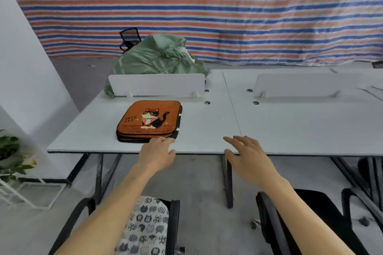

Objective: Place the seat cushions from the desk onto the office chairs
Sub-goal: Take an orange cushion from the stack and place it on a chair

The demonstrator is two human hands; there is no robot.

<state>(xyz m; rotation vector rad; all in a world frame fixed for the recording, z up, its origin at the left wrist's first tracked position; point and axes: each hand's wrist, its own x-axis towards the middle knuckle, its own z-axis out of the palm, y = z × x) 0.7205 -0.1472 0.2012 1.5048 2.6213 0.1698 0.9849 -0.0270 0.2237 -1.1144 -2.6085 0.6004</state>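
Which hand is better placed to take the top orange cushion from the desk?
The left hand: it reaches the near edge of the orange cat cushions. The right hand is open beside them, over the desk edge.

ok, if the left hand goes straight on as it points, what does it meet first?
The stack of orange cushions on the desk. The left hand points at its near edge, fingertips right by it; whether they touch is unclear.

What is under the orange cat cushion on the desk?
More cushion edges show stacked beneath the orange cat cushion on the desk; their faces and count are hidden.
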